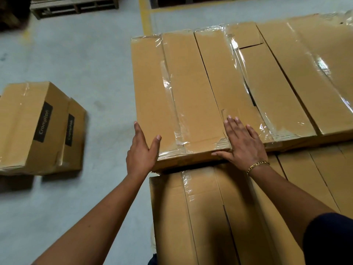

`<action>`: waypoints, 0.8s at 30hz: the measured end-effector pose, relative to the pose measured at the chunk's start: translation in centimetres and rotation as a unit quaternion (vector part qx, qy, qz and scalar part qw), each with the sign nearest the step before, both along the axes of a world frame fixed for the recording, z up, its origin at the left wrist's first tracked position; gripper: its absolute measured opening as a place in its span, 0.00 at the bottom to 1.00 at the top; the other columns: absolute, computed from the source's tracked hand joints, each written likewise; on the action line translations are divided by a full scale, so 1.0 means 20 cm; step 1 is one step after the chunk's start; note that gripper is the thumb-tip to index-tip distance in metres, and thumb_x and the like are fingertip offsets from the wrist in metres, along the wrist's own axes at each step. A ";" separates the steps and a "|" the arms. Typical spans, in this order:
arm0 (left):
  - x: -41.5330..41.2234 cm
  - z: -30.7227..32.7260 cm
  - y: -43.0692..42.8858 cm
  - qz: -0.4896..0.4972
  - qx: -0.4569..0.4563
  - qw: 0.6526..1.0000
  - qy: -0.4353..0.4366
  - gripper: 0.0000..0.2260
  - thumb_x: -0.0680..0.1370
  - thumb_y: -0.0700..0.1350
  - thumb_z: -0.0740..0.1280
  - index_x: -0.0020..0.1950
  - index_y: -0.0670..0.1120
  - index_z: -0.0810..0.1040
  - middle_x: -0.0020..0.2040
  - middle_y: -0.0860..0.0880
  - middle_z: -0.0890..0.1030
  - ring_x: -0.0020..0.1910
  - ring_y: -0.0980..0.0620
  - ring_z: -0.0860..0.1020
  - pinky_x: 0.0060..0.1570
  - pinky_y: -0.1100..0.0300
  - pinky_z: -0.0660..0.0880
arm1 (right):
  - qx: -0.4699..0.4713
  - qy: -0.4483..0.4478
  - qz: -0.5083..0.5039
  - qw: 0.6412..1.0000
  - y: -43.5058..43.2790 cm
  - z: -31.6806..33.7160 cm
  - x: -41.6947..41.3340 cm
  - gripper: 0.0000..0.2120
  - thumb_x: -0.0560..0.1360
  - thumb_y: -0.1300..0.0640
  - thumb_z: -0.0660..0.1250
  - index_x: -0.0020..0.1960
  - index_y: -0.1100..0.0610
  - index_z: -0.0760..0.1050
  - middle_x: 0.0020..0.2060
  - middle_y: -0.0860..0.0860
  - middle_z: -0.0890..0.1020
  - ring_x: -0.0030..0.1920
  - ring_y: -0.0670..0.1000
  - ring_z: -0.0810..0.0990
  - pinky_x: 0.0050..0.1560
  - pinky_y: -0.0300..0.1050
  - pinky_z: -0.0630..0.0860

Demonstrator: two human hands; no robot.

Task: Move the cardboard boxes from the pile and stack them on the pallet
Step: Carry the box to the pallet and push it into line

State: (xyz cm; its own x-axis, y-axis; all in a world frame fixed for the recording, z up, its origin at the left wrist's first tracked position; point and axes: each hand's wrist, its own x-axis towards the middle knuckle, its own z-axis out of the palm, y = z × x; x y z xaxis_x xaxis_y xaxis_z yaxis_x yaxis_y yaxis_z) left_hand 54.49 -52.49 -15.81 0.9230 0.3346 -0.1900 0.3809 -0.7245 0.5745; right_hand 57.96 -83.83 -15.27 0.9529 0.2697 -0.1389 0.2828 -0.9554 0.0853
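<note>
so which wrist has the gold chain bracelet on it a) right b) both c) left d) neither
a, the gold chain bracelet sits on the wrist of the right hand, while the wrist of the left hand is bare.

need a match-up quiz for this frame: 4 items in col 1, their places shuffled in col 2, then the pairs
Column 1
1. left hand
2. right hand
3. leftmost black-labelled box
4. wooden pallet

Column 2
a. on the floor, at the left of the view
b. far end of the floor, top left of the view
c. at the near left corner of the leftmost top box, thumb on top
d. flat on the box tops at that box's near right corner

Pairs: 1-c, 2-d, 3-a, 4-b
</note>
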 end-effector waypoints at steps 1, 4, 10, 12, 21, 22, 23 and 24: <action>0.00 0.00 0.00 0.000 -0.001 1.000 0.001 0.38 0.81 0.66 0.56 0.83 0.53 0.40 0.80 0.47 0.63 0.71 0.36 0.71 0.65 0.42 0.71 | 0.002 0.000 -0.001 1.000 0.00 0.00 0.00 0.55 0.69 0.18 0.38 0.82 0.56 0.49 0.82 0.51 0.48 0.81 0.52 0.49 0.78 0.56 0.56; 0.00 0.01 0.00 -0.002 -0.017 1.000 0.005 0.38 0.81 0.67 0.57 0.83 0.55 0.41 0.81 0.48 0.62 0.72 0.37 0.70 0.66 0.42 0.70 | 0.010 0.003 -0.005 1.000 0.00 0.00 -0.01 0.54 0.69 0.18 0.40 0.82 0.55 0.48 0.82 0.49 0.46 0.81 0.51 0.48 0.78 0.56 0.54; -0.07 -0.11 0.15 0.169 -0.339 0.925 0.023 0.34 0.78 0.73 0.51 0.76 0.56 0.69 0.72 0.52 0.75 0.70 0.46 0.74 0.70 0.42 0.70 | 0.024 0.002 -0.010 1.000 0.00 0.02 -0.02 0.56 0.69 0.17 0.44 0.82 0.55 0.43 0.82 0.49 0.43 0.81 0.49 0.44 0.79 0.56 0.52; -0.13 -0.20 0.19 0.208 -0.387 0.896 0.066 0.30 0.82 0.68 0.50 0.74 0.51 0.73 0.70 0.50 0.77 0.70 0.47 0.74 0.70 0.42 0.69 | 0.024 0.005 -0.006 1.000 0.00 0.02 -0.02 0.56 0.69 0.17 0.43 0.82 0.55 0.43 0.82 0.49 0.43 0.81 0.49 0.44 0.79 0.57 0.53; -0.24 -0.45 0.09 0.166 -0.427 0.873 0.166 0.17 0.87 0.50 0.50 0.60 0.58 0.78 0.60 0.57 0.81 0.65 0.54 0.75 0.61 0.54 0.71 | 0.034 -0.001 -0.013 0.999 0.01 -0.02 -0.01 0.54 0.69 0.18 0.42 0.82 0.54 0.43 0.82 0.48 0.45 0.81 0.49 0.46 0.79 0.56 0.51; -0.24 -0.46 0.08 0.164 -0.422 0.876 0.166 0.17 0.86 0.49 0.50 0.57 0.59 0.79 0.57 0.58 0.82 0.63 0.55 0.76 0.57 0.56 0.71 | 0.034 -0.001 -0.014 0.999 0.01 -0.03 -0.01 0.54 0.70 0.18 0.42 0.82 0.54 0.44 0.82 0.48 0.45 0.81 0.49 0.46 0.79 0.56 0.51; -0.24 -0.47 0.07 0.164 -0.419 0.878 0.162 0.17 0.86 0.49 0.50 0.56 0.59 0.79 0.55 0.58 0.82 0.61 0.57 0.77 0.53 0.59 0.71 | 0.034 0.000 -0.015 0.999 0.02 -0.03 -0.01 0.54 0.70 0.18 0.43 0.82 0.55 0.45 0.82 0.48 0.45 0.81 0.49 0.46 0.79 0.56 0.50; -0.24 -0.47 0.07 0.169 -0.421 0.877 0.158 0.17 0.86 0.49 0.50 0.56 0.59 0.79 0.54 0.59 0.81 0.58 0.60 0.77 0.50 0.61 0.71 | 0.036 0.000 -0.017 0.999 0.02 -0.03 -0.02 0.54 0.70 0.18 0.43 0.82 0.55 0.45 0.82 0.48 0.46 0.81 0.49 0.46 0.79 0.56 0.50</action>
